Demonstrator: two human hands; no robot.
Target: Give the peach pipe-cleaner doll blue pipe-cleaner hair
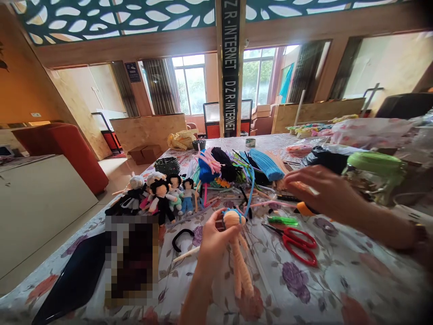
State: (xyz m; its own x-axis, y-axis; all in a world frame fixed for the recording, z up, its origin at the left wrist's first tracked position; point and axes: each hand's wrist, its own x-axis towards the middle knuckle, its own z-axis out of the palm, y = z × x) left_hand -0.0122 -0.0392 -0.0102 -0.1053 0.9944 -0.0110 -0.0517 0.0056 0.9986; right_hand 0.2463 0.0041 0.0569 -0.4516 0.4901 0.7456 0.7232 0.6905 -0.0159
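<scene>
My left hand [214,235] is closed around the head of a peach pipe-cleaner doll [238,253], whose body and legs hang down over the floral tablecloth [338,275]. A blue pipe cleaner [251,189] rises from the doll's head. My right hand [320,188] reaches out to the right of it, over a pile of pipe cleaners, fingers curled down; what they touch is hidden. Red-handled scissors [299,243] lie just right of the doll, and a green tool [283,220] lies above them.
Several finished small dolls [158,194] stand at the left of the table. Bundles of coloured pipe cleaners [237,167], a woven basket [167,165], a green-lidded jar [375,174] and plastic bags lie beyond. A dark flat object [77,275] and a blurred patch sit near left.
</scene>
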